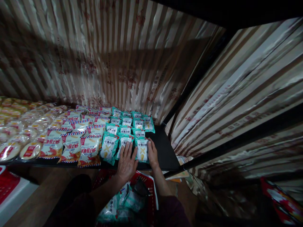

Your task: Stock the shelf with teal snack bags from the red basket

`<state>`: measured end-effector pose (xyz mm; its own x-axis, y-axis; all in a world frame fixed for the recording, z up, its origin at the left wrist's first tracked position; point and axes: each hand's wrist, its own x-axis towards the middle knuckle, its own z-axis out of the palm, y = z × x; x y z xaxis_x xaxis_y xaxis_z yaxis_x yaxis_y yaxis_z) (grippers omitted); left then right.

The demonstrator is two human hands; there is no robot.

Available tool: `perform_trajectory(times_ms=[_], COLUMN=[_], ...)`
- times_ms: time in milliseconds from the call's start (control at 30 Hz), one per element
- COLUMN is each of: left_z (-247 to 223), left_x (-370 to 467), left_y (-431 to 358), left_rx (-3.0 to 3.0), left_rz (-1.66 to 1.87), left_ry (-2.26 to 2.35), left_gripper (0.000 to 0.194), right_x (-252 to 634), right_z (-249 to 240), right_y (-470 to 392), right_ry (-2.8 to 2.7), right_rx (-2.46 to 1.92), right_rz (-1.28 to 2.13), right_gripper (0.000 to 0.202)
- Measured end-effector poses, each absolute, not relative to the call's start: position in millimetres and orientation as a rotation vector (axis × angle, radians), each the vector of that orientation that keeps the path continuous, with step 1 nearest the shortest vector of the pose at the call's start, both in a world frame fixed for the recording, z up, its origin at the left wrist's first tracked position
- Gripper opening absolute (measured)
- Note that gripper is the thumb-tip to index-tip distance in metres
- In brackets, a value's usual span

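Note:
Rows of teal-and-white snack bags (109, 147) stand on a black shelf (163, 148). My left hand (127, 162) lies with its fingers spread over the front of one teal snack bag in the nearest row. Against the right edge of the neighbouring front bag (142, 148) rests my right hand (152, 154), its fingers stretched out along the side. Neither hand is wrapped round a bag. Below my arms, a red basket (151, 189) contains more teal bags (132, 200) and a dark object whose kind I cannot make out.
Orange-and-white snack bags (71, 145) and round packs in clear wrap (30, 150) fill the shelf to the left. Striped curtain cloth (113, 53) hangs behind. Dark frame bars (196, 78) rise at the right. Another red container (9, 183) is at lower left.

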<state>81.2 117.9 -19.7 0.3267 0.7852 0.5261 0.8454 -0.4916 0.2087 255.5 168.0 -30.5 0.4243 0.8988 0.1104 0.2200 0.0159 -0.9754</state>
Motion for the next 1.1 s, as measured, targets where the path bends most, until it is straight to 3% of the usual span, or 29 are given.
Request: perform_trajectory(times_ms=[633,1100], left_z=[-28.9,-30.8], left_x=[94.2,93.6], left_y=[118.6,126.7], left_rx=[-2.525,-2.492], left_rz=[-0.914,-0.913], left_ry=[-1.339,-1.336], left_gripper=[0.057,0.054], right_x=[272.8,273.8], right_z=[-10.7,-2.6], right_y=[244.2,270.7], right_ry=[-0.946,-0.926], right_rx=[-1.289,-1.259], right_rz=[0.962,1.187], right_gripper=[0.082,0.073])
